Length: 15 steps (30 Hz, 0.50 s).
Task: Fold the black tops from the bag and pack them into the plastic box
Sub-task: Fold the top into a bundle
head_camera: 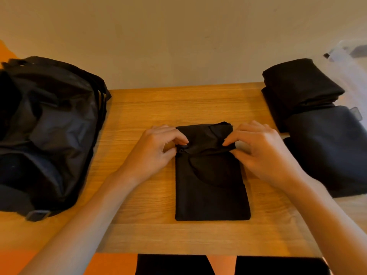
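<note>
- The left hand is pinching the left edge of the folded black top between thumb and curled fingers, along its far half.
- The right hand is pinching the opposite edge at the same level, and the fabric is bunching into a crease between the two hands.
- The top is lying as a narrow rectangle in the middle of the wooden table, its long side running away from the person.
- A black bag is slumping on the table's left end, apart from the top.
- A stack of folded black tops is sitting at the right end by a translucent plastic box; whether the stack is inside it cannot be told.
</note>
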Each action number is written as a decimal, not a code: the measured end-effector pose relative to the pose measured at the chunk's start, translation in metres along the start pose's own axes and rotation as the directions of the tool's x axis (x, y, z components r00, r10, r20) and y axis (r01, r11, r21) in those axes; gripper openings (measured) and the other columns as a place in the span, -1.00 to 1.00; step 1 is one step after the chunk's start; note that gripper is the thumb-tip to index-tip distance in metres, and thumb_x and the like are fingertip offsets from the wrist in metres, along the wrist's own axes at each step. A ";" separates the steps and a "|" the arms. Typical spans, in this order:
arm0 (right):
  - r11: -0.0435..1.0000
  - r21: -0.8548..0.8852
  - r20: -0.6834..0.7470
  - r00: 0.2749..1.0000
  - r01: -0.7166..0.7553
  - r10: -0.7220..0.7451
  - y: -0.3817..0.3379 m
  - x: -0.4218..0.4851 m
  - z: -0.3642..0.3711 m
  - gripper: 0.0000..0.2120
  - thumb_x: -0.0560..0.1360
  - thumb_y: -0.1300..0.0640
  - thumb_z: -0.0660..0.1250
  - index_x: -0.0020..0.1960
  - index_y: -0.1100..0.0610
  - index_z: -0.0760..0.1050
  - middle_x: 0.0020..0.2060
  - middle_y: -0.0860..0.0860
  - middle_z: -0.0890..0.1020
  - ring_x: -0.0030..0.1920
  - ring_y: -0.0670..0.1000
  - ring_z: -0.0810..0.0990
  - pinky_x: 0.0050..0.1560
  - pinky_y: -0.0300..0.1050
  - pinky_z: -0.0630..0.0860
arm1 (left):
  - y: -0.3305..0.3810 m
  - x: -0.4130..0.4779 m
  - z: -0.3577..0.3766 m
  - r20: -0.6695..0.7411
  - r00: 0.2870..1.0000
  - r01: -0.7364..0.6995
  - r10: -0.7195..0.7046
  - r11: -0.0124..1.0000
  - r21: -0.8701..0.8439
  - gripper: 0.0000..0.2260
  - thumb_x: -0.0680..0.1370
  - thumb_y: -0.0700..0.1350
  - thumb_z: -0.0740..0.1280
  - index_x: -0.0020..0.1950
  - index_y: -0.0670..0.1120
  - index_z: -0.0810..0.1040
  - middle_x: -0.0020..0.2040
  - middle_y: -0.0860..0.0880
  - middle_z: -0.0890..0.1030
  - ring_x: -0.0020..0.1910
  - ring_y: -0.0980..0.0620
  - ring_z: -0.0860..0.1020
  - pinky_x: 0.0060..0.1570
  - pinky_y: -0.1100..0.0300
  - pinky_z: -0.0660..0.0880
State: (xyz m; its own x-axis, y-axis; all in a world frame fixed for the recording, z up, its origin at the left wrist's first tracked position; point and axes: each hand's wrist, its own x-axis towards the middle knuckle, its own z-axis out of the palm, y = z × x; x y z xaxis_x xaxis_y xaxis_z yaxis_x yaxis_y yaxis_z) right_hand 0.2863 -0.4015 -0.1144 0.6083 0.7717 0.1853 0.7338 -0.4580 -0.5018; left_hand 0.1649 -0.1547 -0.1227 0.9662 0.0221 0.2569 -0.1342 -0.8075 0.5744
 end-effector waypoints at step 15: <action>0.961 -0.239 0.242 0.950 -0.137 0.196 -0.023 0.019 0.035 -0.35 0.65 -0.27 -0.23 0.65 -0.02 -0.19 0.64 -0.08 -0.16 0.59 -0.13 -0.33 0.56 -0.13 -0.35 | 0.004 -0.006 0.031 0.302 0.953 -0.069 -0.026 0.951 0.301 -0.38 0.68 0.28 -0.09 0.68 0.02 0.02 0.68 0.09 -0.08 0.63 0.20 -0.21 0.63 0.04 -0.15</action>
State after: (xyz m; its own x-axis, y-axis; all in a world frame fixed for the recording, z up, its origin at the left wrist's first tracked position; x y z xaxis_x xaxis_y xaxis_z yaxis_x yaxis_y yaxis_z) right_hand 0.2702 -0.3604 -0.1290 0.6487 0.7504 -0.1267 0.6941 -0.6517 -0.3057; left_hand 0.1655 -0.1764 -0.1455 0.9907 -0.1360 -0.0052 -0.1284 -0.9469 0.2947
